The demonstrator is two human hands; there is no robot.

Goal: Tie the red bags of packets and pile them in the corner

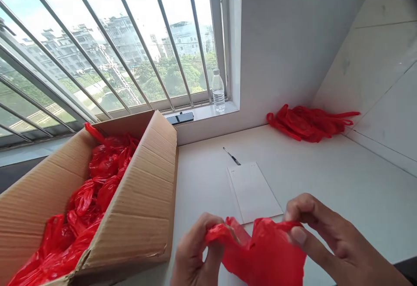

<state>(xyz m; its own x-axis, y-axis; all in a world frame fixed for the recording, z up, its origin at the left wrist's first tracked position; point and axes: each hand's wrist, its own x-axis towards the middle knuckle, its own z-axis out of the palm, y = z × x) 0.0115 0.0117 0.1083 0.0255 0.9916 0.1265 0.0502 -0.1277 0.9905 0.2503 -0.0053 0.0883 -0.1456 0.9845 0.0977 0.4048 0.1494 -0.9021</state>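
A red plastic bag (270,255) hangs between my two hands over the white table, its top edge bunched and its lower part cut off by the frame. My left hand (198,251) pinches the bag's left side near the rim. On the other side, my right hand (322,234) grips the top right corner between thumb and fingers. Just beyond the bag lies a white pad of paper (252,190), with a black pen (232,156) past its far edge. Whether the held bag has anything in it cannot be seen.
To the left stands an open cardboard box (143,199) holding several knotted red bags (104,160). A heap of flat red bags (306,123) lies by the wall at the back right. On the windowsill are a water bottle (218,93) and a dark phone (180,118).
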